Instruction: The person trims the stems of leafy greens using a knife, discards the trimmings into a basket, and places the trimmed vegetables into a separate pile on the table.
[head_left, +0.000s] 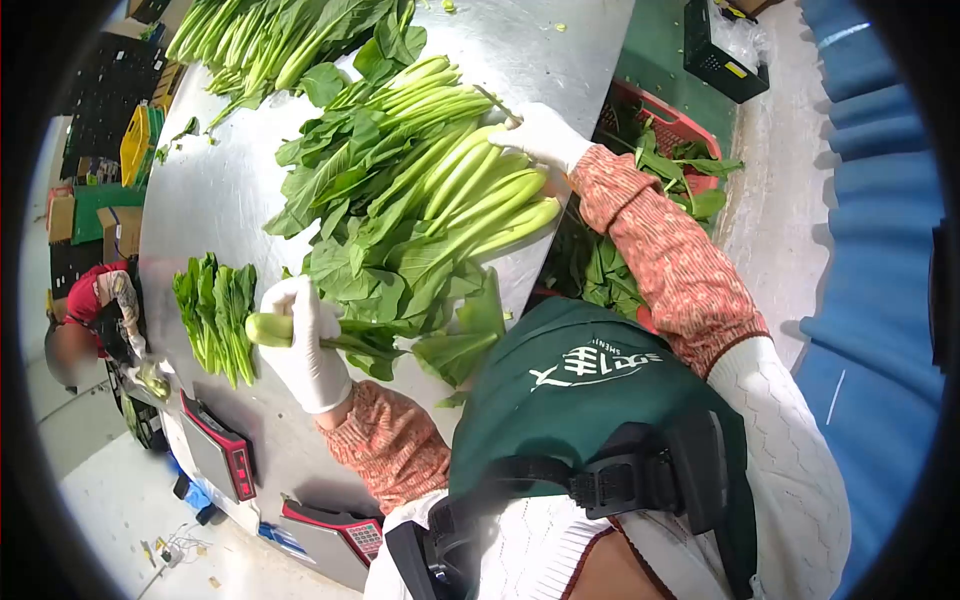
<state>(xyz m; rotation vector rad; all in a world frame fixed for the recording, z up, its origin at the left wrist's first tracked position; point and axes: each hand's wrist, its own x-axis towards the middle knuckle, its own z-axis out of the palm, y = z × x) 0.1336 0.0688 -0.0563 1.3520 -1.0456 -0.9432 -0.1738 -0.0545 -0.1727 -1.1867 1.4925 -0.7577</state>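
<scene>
My left hand (pixel 300 335), in a white glove, is closed around a leafy green (pixel 268 329). The thick pale stalk end points left, and the leaves (pixel 455 350) trail to the right. At the upper right of the pile of leafy greens (pixel 395 215), my gloved right hand (pixel 545 135) is closed, with its fingers at the pale stalk ends (pixel 500 195). A thin brownish blade-like tool (pixel 497 106) sticks out from that hand; its grip is hidden.
A small bunch of greens (pixel 215 318) lies on the metal table (pixel 185 215), and another pile (pixel 285 45) lies at the far end. Two red scales (pixel 222 448) (pixel 335 530) stand at the left. A red crate (pixel 690 125) holds leaves. Another person (pixel 95 305) works at left.
</scene>
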